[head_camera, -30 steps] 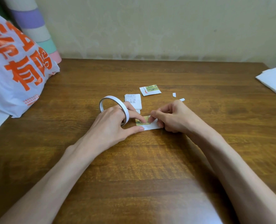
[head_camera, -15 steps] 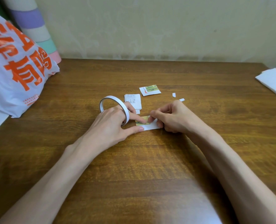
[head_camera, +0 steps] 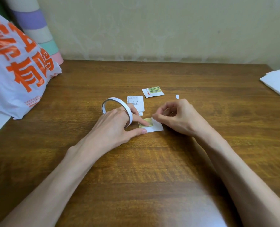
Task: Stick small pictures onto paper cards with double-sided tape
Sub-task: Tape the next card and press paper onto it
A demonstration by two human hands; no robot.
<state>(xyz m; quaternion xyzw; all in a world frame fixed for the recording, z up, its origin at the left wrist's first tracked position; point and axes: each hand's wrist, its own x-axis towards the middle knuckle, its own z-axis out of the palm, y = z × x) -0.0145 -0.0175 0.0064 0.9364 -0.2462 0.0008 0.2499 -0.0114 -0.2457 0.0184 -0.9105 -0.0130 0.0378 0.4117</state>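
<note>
A small white paper card [head_camera: 158,128] lies on the wooden table with a green-and-yellow picture [head_camera: 143,125] on its left part. My left hand [head_camera: 114,126] presses the picture with a straight index finger, and its thumb rests at the card's near-left corner. A white roll of double-sided tape [head_camera: 113,100] is looped over this hand's fingers. My right hand [head_camera: 180,118] hovers just right of the picture, its thumb and index finger pinching a small white piece at the picture's right edge. Whether that piece is tape backing I cannot tell.
A stack of small printed cards [head_camera: 136,102] lies just behind my left hand. Behind it are a card with a picture on it [head_camera: 152,91] and a white scrap [head_camera: 177,96]. A white-and-orange plastic bag [head_camera: 13,71] fills the left side. Folded white paper [head_camera: 278,82] lies at the right edge.
My right hand has lifted slightly off the card, and its fingers now arch above the picture's right edge. My left hand has stayed in place.
</note>
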